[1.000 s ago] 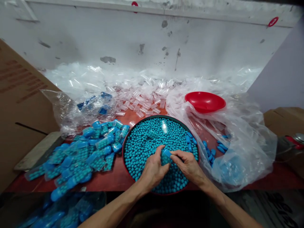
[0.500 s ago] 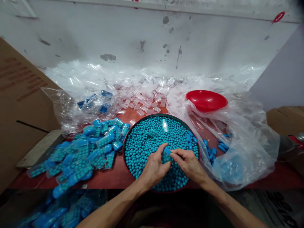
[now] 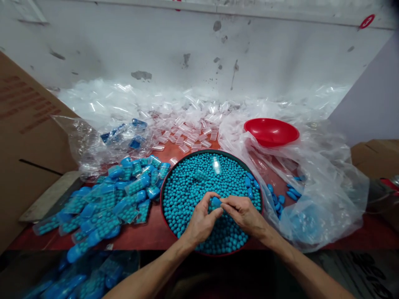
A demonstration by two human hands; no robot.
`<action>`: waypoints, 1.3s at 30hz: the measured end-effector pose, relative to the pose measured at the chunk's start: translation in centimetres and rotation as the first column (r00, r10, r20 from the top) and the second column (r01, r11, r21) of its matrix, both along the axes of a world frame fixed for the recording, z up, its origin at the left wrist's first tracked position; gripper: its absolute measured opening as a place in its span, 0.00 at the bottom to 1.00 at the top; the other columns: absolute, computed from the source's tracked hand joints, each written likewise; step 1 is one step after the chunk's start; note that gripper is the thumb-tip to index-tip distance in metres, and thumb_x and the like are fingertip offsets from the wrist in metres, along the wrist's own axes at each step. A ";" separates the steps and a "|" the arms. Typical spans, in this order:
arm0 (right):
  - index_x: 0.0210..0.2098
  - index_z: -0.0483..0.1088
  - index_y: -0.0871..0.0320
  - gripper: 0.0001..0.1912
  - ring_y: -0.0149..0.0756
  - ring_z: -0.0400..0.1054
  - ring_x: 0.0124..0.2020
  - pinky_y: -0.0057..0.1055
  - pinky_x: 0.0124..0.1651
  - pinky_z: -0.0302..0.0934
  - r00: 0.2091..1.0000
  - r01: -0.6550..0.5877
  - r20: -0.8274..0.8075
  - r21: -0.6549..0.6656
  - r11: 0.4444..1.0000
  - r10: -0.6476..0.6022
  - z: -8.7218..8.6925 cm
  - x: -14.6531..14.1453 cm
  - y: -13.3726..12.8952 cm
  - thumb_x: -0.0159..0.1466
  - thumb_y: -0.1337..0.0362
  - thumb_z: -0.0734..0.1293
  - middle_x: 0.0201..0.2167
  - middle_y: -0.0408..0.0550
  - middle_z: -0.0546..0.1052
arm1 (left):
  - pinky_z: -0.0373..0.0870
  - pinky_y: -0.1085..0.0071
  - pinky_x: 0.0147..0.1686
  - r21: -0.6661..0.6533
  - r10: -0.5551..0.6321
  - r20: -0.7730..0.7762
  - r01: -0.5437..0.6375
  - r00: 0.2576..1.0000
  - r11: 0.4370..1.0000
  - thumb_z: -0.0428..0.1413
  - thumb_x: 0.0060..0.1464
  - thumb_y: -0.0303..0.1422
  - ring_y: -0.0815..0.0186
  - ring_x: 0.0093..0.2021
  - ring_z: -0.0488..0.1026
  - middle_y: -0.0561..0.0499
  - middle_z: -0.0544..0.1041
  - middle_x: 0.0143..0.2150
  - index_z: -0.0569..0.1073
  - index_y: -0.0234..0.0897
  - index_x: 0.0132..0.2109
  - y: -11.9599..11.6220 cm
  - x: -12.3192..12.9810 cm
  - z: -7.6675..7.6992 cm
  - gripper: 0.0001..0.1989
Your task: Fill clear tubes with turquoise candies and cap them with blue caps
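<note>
Over a round tub (image 3: 161, 199) filled with small blue balls (image 3: 187, 187), my two hands meet at one small clear plastic case with a blue cap (image 3: 215, 202). My left hand (image 3: 201, 220) grips the case between thumb and fingers. From the other side, my right hand (image 3: 245, 214) pinches at the cap with thumb and forefinger. The lower part of the case is mostly hidden by my fingers. A few loose blue caps (image 3: 249, 182) lie on the balls at the tub's right side, and a clear case (image 3: 200, 175) rests on them further back.
Filled, capped cases (image 3: 109, 199) are heaped on the red table (image 3: 162, 236) at left. Clear empty cases (image 3: 187, 135) lie behind the tub. A red bowl (image 3: 271, 132) sits on a plastic bag (image 3: 336, 187) at right. A cardboard box (image 3: 28, 124) stands at far left.
The case has tilted and sunk slightly between my hands, its cap now lower. My left fingers have closed in around it, and my right hand stays at the cap.
</note>
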State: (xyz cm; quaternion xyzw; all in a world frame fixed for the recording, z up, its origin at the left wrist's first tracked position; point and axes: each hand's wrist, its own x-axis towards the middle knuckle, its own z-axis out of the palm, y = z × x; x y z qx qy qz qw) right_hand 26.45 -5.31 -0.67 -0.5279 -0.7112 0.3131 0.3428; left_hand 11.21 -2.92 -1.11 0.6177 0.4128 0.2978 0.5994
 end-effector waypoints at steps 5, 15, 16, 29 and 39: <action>0.41 0.68 0.57 0.12 0.30 0.66 0.34 0.29 0.39 0.60 0.974 -0.137 -0.204 -0.202 0.970 0.095 0.7 1.2 0.4 0.57 0.64 0.61 0.34 0.45 0.72 | 0.56 0.80 0.20 -0.142 -0.046 0.060 0.055 0.997 0.988 0.49 0.50 0.35 0.77 0.20 0.56 0.60 0.59 0.24 0.59 0.40 0.42 0.2 -0.3 -0.6 0.12; 0.53 0.57 0.57 0.23 0.29 0.68 0.27 0.30 0.29 0.66 0.880 0.095 -0.417 -0.314 0.945 -0.227 0.5 -0.3 1.0 0.57 0.63 0.60 0.37 0.48 0.71 | 0.63 0.75 0.30 -0.047 -0.089 0.015 0.090 0.996 0.995 0.50 0.50 0.32 0.73 0.28 0.63 0.55 0.67 0.32 0.58 0.39 0.49 0.6 -1.0 0.4 0.18; 0.52 0.59 0.57 0.21 0.32 0.69 0.32 0.32 0.35 0.66 0.929 0.087 -0.330 -0.243 0.966 -0.166 0.6 -0.5 0.8 0.59 0.63 0.58 0.39 0.49 0.71 | 0.63 0.72 0.36 0.007 -0.059 0.001 0.059 0.998 0.998 0.50 0.50 0.31 0.71 0.32 0.64 0.54 0.68 0.35 0.57 0.39 0.51 0.5 -0.9 0.5 0.20; 0.57 0.44 0.62 0.40 0.45 0.63 0.44 0.40 0.42 0.62 0.973 0.104 0.189 0.159 0.982 -0.134 -1.5 -3.7 -1.7 0.50 0.61 0.66 0.45 0.59 0.64 | 0.62 0.72 0.40 -0.083 -0.101 0.169 0.117 0.980 0.990 0.48 0.51 0.34 0.68 0.37 0.65 0.52 0.67 0.36 0.60 0.35 0.45 0.5 -0.6 0.8 0.14; 0.60 0.37 0.56 0.46 0.47 0.64 0.45 0.40 0.39 0.63 0.945 0.015 0.324 0.069 0.997 -0.037 -2.5 -3.5 -2.6 0.48 0.61 0.67 0.51 0.59 0.60 | 0.61 0.74 0.38 0.068 -0.067 0.007 0.066 0.998 0.995 0.46 0.52 0.35 0.70 0.33 0.60 0.55 0.64 0.32 0.61 0.36 0.41 -0.5 -1.0 -0.4 0.09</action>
